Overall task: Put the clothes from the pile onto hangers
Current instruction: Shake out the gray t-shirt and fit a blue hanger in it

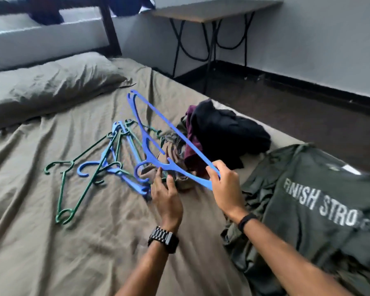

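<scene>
A blue plastic hanger (pixel 158 133) is lifted above the bed, tilted, and my right hand (pixel 224 184) grips its near end. My left hand (pixel 166 192) hovers just below the hanger's hook with relaxed fingers and holds nothing. Behind the hanger lies the pile of clothes (pixel 220 133), black and maroon pieces on top and an olive-brown one in front. A dark green T-shirt (pixel 316 201) printed "FINISH STRO" is spread on the bed at the right. Several loose green and blue hangers (pixel 98 163) lie in a heap to the left.
All of it rests on a bed with an olive sheet (pixel 73 242). A pillow (pixel 51 86) lies at the far left. Dark floor (pixel 297 116) and a small table on black metal legs (pixel 214 9) are beyond the bed's right edge.
</scene>
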